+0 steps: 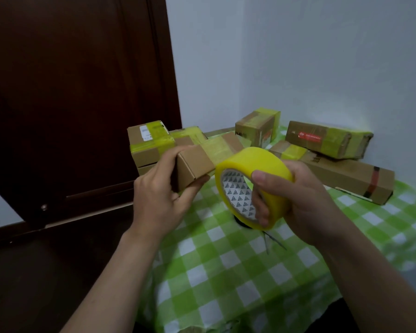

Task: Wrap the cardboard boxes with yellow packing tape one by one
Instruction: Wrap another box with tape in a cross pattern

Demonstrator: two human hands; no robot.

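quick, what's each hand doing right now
left hand: grips the small cardboard box
right hand: grips the yellow tape roll

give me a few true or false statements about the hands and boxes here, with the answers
1. The left hand grips a small cardboard box. True.
2. The right hand holds a roll of blue tape. False: the tape roll is yellow.
3. The tablecloth is green-and-white checked. True.
4. The boxes at the back bear no tape. False: several, like the box by the door, carry yellow tape.
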